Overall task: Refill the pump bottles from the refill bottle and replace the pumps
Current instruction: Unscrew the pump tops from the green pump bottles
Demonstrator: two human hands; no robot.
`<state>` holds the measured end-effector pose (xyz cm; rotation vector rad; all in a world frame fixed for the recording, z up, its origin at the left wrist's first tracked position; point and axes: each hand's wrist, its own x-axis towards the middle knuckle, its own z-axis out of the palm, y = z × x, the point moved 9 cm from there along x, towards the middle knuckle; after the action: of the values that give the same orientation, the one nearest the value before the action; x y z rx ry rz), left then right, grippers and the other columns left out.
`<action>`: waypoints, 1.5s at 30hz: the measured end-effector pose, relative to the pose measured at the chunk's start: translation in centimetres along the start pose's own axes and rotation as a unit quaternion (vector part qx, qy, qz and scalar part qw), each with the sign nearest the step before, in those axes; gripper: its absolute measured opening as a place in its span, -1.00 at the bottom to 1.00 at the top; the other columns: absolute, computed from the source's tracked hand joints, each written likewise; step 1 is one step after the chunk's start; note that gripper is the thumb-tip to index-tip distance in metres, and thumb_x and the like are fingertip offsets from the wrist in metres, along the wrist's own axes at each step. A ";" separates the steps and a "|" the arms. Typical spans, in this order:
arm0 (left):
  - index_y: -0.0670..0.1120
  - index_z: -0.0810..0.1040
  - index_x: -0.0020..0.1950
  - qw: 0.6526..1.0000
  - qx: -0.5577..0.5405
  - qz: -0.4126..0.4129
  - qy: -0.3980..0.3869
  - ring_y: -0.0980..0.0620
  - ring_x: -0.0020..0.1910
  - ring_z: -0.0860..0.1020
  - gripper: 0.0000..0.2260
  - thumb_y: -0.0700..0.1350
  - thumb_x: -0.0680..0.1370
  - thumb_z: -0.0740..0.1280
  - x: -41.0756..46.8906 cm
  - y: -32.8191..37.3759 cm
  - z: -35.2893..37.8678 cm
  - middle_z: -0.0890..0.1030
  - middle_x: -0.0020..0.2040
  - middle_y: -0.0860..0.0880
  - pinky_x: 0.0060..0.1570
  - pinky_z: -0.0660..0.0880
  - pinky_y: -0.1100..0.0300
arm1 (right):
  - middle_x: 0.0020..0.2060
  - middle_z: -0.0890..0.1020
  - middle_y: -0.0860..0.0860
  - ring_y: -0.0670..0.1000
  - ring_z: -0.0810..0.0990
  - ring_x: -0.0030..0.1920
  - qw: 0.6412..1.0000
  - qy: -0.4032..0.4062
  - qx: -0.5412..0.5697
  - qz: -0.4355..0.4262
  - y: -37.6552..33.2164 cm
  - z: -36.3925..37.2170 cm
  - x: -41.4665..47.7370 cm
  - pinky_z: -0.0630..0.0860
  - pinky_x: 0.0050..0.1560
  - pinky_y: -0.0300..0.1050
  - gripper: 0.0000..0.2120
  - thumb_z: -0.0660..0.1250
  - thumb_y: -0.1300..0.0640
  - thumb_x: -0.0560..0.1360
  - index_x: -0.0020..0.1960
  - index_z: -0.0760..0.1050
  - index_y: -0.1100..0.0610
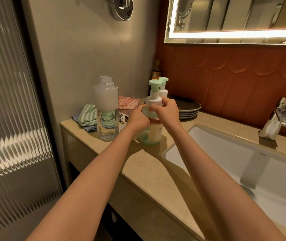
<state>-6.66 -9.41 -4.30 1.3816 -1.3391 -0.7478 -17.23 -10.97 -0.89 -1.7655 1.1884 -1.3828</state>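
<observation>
A pale green pump bottle (153, 134) stands upright on the beige counter (147, 164). My left hand (137, 119) grips its shoulder. My right hand (167, 110) pinches the white collar of its green-topped pump (154, 94), which sits on the bottle's neck. A second pump bottle (163, 86) stands right behind it, mostly hidden, with its pump in place. To the left stands the tall clear refill bottle (106, 112), uncapped, holding a little liquid with foam clinging to its upper part.
Folded cloths (88, 115) lie behind the refill bottle near the wall. Dark plates (189, 107) are stacked at the back. A white sink basin (243, 171) with a chrome tap (281, 115) lies to the right. A ribbed glass door stands at left.
</observation>
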 end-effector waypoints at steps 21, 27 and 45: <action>-0.10 0.42 0.26 1.000 0.009 0.023 0.010 -0.02 0.12 0.47 -0.51 -0.27 0.39 0.47 0.1 0.2 -0.2 0.51 0.06 -0.01 0.01 0.43 0.14 | 0.05 0.51 0.03 0.04 0.54 0.08 0.998 0.066 -0.021 0.009 -0.6 -0.7 -0.5 0.52 0.10 -0.05 -0.40 0.47 0.01 0.34 0.28 0.30 0.10; -0.12 0.39 0.30 1.000 0.003 0.019 0.009 -0.06 0.18 0.47 -0.48 -0.27 0.39 0.47 0.1 0.1 -0.1 0.53 0.17 -0.09 0.11 0.44 0.09 | 0.08 0.45 0.04 0.01 0.47 0.09 0.998 0.059 -0.036 0.009 -0.8 -0.2 -0.6 0.48 0.05 -0.12 -0.39 0.51 -0.06 0.30 0.19 0.30 0.14; -0.13 0.39 0.32 0.999 0.028 0.022 0.020 -0.07 0.20 0.48 -0.53 -0.29 0.44 0.40 0.0 0.1 -0.3 0.53 0.16 -0.09 0.08 0.44 0.13 | 0.11 0.46 0.08 0.07 0.46 0.11 0.994 0.094 -0.041 0.025 -0.7 0.0 -0.6 0.48 0.15 0.00 -0.52 0.45 -0.01 0.34 0.19 0.43 0.10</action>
<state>-6.43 -9.30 -4.10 1.3989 -1.3644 -0.6553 -17.06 -10.13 -0.59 -1.6766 1.3972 -1.5160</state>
